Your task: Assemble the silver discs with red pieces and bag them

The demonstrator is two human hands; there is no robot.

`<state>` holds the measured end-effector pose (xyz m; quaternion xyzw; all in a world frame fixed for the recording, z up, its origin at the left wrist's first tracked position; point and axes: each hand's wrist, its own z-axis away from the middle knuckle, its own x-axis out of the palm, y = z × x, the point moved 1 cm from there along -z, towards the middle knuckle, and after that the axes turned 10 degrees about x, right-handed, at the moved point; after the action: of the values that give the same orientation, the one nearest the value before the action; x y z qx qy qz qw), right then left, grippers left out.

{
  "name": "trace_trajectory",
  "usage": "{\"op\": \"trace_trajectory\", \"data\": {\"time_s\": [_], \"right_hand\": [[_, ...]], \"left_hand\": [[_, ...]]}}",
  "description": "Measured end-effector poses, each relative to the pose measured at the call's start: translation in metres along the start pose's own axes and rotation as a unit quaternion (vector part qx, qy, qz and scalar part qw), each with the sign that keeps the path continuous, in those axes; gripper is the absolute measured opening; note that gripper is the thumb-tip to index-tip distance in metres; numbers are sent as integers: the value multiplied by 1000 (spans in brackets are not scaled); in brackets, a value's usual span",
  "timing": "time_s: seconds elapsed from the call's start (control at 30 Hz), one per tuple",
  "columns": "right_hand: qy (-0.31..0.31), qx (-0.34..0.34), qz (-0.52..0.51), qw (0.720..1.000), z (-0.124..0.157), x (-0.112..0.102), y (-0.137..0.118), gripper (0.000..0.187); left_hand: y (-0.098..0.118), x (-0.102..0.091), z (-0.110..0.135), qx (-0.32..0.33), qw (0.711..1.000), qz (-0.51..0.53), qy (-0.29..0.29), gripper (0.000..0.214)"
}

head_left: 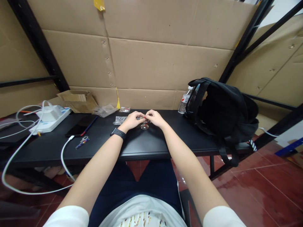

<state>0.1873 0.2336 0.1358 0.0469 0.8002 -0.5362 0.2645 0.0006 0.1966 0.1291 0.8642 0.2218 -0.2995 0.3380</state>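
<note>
My left hand (134, 120), with a dark watch on its wrist, and my right hand (154, 118) meet above the black table. Both are closed, fingertips pinched together on a small item with red parts (145, 118), its kind too small to make out. Directly below it, a shiny round metallic base (144, 126) shows at table level; whether the two are one piece is hidden by the fingers. Left of my left hand lies a clear plastic bag with small grey pieces (119, 120). Farther back is a smaller clear packet with reddish contents (124, 109).
A black backpack (224, 110) stands at the right, beside a water bottle (185, 100). At the left are a phone (80, 125) with a pen, a keychain (82, 142), a power strip (50, 121) with white cables, a paper bag (78, 101) and crumpled plastic (105, 110). Cardboard walls the back.
</note>
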Motion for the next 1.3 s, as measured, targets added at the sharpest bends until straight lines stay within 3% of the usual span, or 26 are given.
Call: {"op": "trace_trajectory", "data": {"time_s": [0.37, 0.67, 0.97, 1.07, 1.17, 1.3], "right_hand": [[-9, 12, 29, 999, 2, -1, -4, 13], [-11, 24, 58, 998, 3, 0, -7, 11], [-92, 23, 76, 993, 4, 2, 1, 11], [-49, 0, 60, 997, 1, 2, 2, 14], [-3, -15, 1, 1000, -2, 1, 3, 20], [-4, -18, -46, 999, 0, -1, 2, 28]], "left_hand": [[-1, -1, 0, 11, 1000, -18, 14, 19], [4, -2, 1, -4, 999, -23, -24, 22], [1, 1, 2, 20, 997, -56, -51, 15], [1, -1, 0, 13, 998, -64, -22, 17], [3, -5, -1, -10, 997, -46, 56, 19], [5, -10, -1, -40, 992, -6, 122, 18]]}}
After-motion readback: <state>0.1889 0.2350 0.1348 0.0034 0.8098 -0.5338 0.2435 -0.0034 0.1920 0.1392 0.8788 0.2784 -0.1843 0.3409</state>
